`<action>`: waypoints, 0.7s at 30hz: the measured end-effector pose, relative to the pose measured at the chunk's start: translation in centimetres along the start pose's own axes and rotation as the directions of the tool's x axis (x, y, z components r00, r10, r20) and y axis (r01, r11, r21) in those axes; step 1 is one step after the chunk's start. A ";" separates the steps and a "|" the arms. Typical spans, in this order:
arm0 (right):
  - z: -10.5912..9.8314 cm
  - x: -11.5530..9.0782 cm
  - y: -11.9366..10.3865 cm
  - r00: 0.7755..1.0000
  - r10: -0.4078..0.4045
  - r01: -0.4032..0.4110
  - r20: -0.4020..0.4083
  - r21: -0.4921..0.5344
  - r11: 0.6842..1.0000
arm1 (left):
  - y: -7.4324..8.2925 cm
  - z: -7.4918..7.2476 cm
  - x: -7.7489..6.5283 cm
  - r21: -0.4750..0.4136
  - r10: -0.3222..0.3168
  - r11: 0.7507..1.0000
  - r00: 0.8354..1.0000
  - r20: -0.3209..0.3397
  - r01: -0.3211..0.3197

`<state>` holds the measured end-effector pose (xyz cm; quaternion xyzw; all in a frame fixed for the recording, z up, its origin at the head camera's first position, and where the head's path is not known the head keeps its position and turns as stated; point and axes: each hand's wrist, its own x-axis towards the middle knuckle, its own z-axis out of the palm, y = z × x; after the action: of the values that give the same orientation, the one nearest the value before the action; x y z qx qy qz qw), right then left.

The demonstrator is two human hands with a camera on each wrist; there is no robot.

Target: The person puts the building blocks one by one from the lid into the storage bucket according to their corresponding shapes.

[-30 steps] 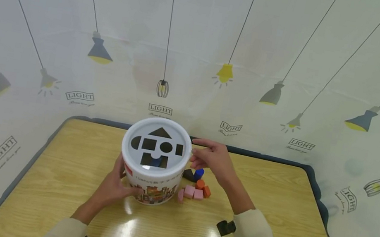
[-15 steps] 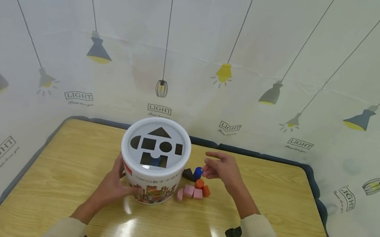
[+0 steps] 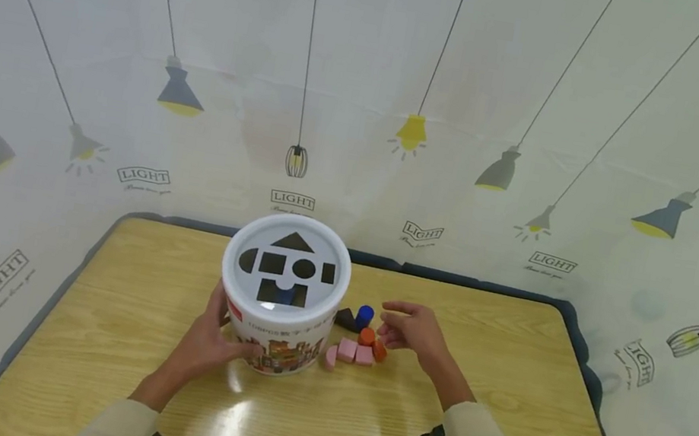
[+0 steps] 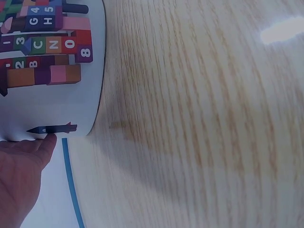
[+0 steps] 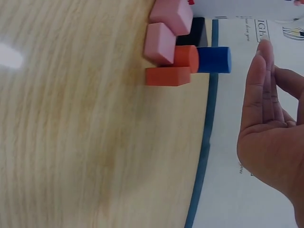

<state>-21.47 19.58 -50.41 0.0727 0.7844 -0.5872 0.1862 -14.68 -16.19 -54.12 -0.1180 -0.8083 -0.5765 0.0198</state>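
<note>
A white bucket [image 3: 278, 329] stands upright towards the table's [image 3: 301, 426] far edge, left of centre; a left hand [image 3: 207, 343] grasps its side. The right hand [image 3: 414, 331], holding nothing, hovers near coloured blocks [image 3: 367, 337] right of the bucket.

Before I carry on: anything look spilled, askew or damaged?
Nothing stands out. The white printed bucket stands upright, its round white lid looks level, and the small pink, orange, blue and black blocks sit grouped beside it on the woodgrain table.
</note>
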 end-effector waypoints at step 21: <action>0.2 0.3 4.7 0.994 0.097 -0.093 0.052 -0.078 0.993 | -0.8 0.0 0.1 0.013 -0.021 1.000 1.000 -0.011 0.021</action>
<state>-20.16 20.72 -54.80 0.0864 0.7962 -0.5494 0.2384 -14.97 -16.40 -54.82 -0.1063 -0.8130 -0.5722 0.0191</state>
